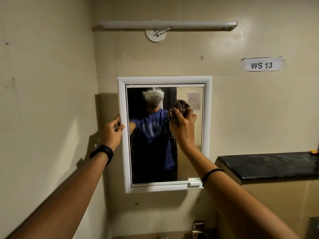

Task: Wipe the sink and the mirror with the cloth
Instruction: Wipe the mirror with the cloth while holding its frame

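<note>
Your right hand (183, 125) is raised against the glass of the white-framed rectangular wall mirror (164, 135), with its fingers (179, 115) curled tight around a bunched brown-and-white checked cloth (179, 107). The cloth is pressed onto the upper right part of the glass, and its reflection merges with it there. Your left hand (112, 131) grips the left edge of the mirror's white frame about a third of the way down: the thumb lies on the front of the frame and the other fingers wrap behind the edge, so they are pinching the frame itself. A black wristwatch (101, 152) sits on your left wrist and a thin black cord bracelet (212, 173) on your right forearm. The lower half of the glass shows streaks and small droplets, mostly near the middle and left. A small white plastic catch (195, 181) sits at the frame's lower right inside corner. Above the mirror a long white tube light fitting (169, 25) is fixed to the beige wall, and to the right a white paper label reading "WS 13" (262, 64) is taped up. A black stone ledge (269, 164) juts out at right, beside the mirror's lower corner. At the bottom edge, just below the mirror, only the top of a metal tap (198, 230) is visible; the sink itself is out of view.
</note>
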